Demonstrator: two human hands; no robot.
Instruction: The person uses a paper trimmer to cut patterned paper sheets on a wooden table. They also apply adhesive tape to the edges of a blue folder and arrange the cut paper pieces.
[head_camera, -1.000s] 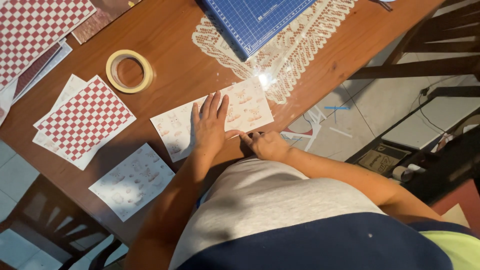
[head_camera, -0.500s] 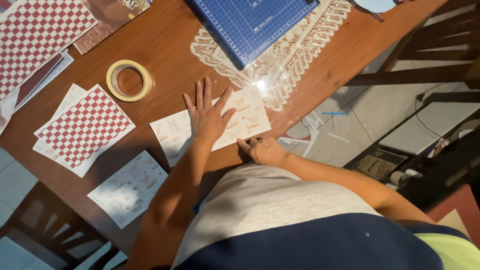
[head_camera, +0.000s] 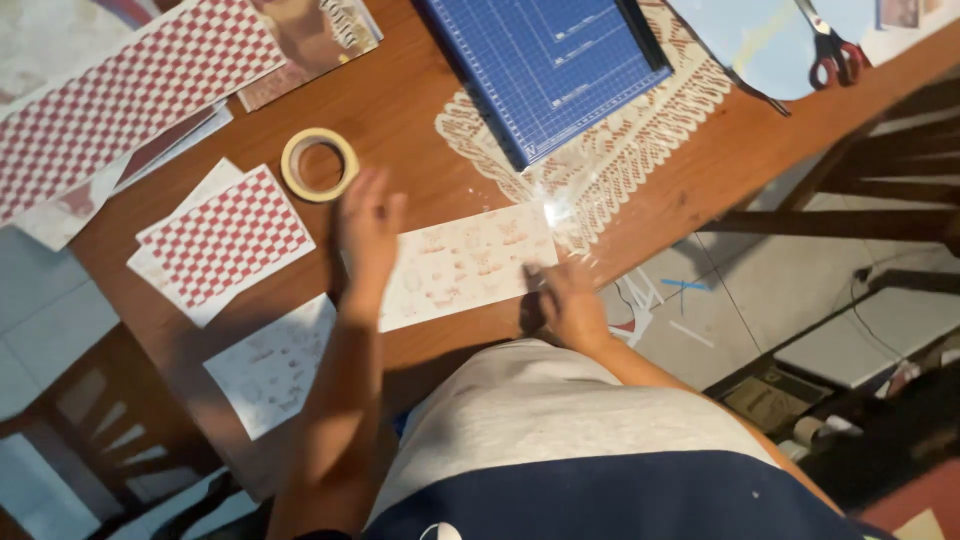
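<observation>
A cream sheet of paper printed with faint pink figures (head_camera: 465, 262) lies on the brown wooden table (head_camera: 400, 120) near its front edge. My left hand (head_camera: 368, 228) is blurred, fingers apart, over the sheet's left end. My right hand (head_camera: 562, 297) rests at the sheet's right lower corner by the table's edge, fingers curled; whether it pinches the paper is unclear.
A roll of tape (head_camera: 319, 164) lies behind my left hand. Red-checked sheets (head_camera: 226, 237) and another printed sheet (head_camera: 275, 362) lie to the left. A blue cutting mat (head_camera: 550, 65) sits on a lace doily (head_camera: 640, 140). Scissors (head_camera: 832, 45) lie at the far right.
My left hand has slid left along the printed sheet. My right hand has moved right to the sheet's right corner. The view has shifted.
</observation>
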